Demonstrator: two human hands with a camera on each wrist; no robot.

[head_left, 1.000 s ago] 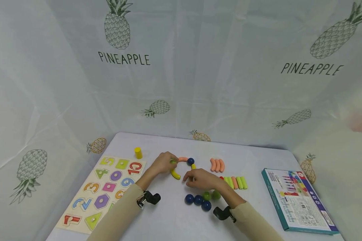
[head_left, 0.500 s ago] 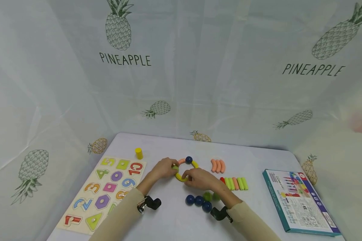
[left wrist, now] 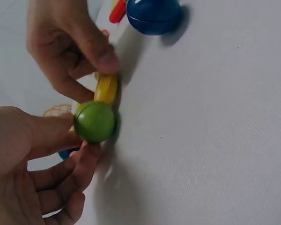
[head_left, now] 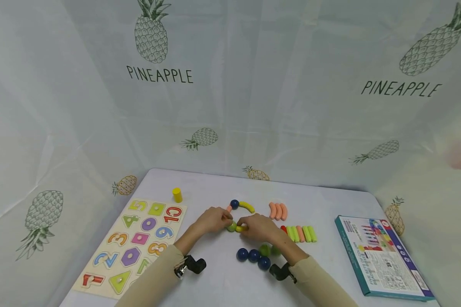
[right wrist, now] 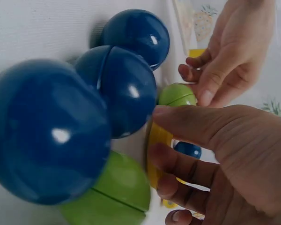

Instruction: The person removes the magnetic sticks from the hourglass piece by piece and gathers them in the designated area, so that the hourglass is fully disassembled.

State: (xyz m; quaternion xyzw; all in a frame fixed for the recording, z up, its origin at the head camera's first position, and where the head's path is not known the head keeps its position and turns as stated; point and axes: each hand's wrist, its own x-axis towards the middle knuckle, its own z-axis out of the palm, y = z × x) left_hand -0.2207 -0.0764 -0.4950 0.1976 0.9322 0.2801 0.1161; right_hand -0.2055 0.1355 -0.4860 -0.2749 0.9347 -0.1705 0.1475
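My left hand (head_left: 214,219) pinches a green ball (left wrist: 94,122) between thumb and fingers. Right beside it, my right hand (head_left: 259,226) grips a curved yellow stick (left wrist: 106,89), its end right at the ball. Beyond the hands, a blue ball (head_left: 234,204) has another curved yellow stick (head_left: 247,207) at its right side. A curved pink stick (head_left: 229,208) runs from the blue ball toward the left hand, which partly hides it. The pieces form a bent chain, with a gap on the right between the far yellow stick and the right hand.
Several blue balls (head_left: 242,254) and green balls (head_left: 264,250) lie nearer the body. Curved pink sticks (head_left: 278,211) and a row of short straight sticks (head_left: 300,233) lie right. A number puzzle board (head_left: 134,243), yellow cylinder (head_left: 177,195) and flat box (head_left: 382,256) flank them.
The left hand has come nearer and rightward with the green ball. The right hand has taken hold of the near yellow stick. The chain's blue ball has shifted left, and the far yellow stick has turned.
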